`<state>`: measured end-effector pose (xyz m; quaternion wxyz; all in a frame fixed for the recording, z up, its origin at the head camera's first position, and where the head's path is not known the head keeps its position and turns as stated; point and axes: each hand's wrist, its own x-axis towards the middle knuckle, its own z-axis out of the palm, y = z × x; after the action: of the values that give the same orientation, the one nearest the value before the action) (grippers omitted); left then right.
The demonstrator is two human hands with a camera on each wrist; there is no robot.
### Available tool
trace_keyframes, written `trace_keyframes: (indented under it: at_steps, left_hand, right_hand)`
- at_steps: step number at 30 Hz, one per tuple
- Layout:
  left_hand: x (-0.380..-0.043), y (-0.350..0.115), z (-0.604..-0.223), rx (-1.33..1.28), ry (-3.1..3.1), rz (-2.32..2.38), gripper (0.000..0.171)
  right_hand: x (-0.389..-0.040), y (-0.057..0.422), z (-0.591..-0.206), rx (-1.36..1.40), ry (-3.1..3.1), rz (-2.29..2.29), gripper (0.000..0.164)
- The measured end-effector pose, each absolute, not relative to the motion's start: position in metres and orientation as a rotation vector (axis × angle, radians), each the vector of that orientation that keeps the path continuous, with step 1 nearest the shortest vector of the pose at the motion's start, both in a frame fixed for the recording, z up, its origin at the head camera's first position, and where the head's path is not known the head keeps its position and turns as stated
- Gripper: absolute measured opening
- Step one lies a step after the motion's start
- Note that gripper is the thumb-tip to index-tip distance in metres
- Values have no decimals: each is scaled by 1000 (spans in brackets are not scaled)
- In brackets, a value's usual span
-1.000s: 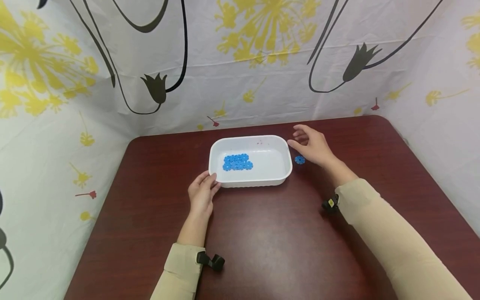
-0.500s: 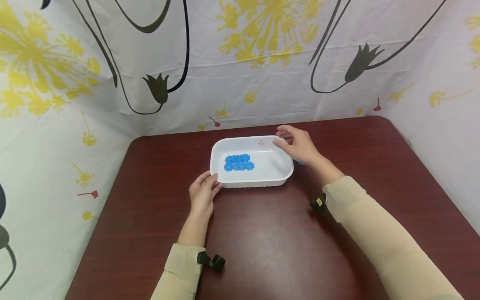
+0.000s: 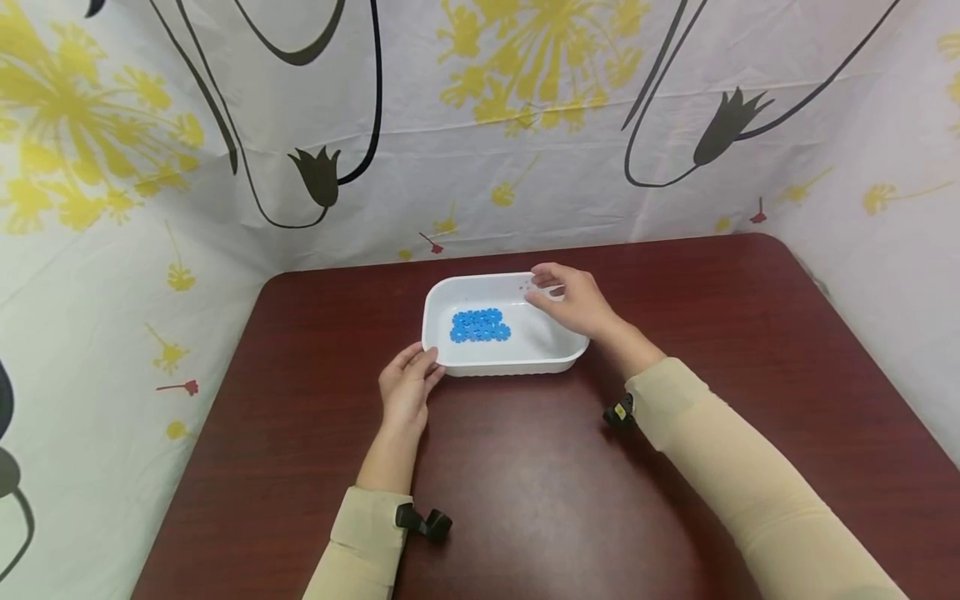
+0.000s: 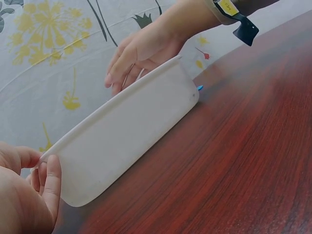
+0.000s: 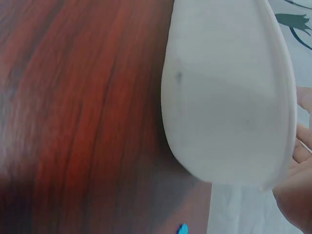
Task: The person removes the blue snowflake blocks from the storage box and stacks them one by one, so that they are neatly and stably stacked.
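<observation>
1. Blue in white tray point(image 3: 510, 368): probably light, stiff discs point(image 3: 480, 332), best pinched by edges.
2. Pinches tray's near-left corner with left hand point(image 3: 405, 392).
3. Holds right hand point(image 3: 574, 305) over tray with fingers parted, gripping nothing visible.

Right grip point(image 3: 576, 303) loosely curved

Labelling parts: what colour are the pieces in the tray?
The pieces in the tray are blue, best seen in the head view.
</observation>
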<state>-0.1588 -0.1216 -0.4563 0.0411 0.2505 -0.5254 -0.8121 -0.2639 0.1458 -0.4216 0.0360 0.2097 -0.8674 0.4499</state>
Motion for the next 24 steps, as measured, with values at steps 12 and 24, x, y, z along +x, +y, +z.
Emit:
trace_keyframes:
  at_steps: [12, 24]
  left_hand:
    - [-160, -123, -458, 775, -1628, -2484, 43]
    - [-160, -124, -458, 773, -1633, -2479, 43]
  right_hand:
    - [-264, 126, -429, 689, -2703, 1371, 43]
    - [-262, 107, -437, 674, -2709, 1502, 43]
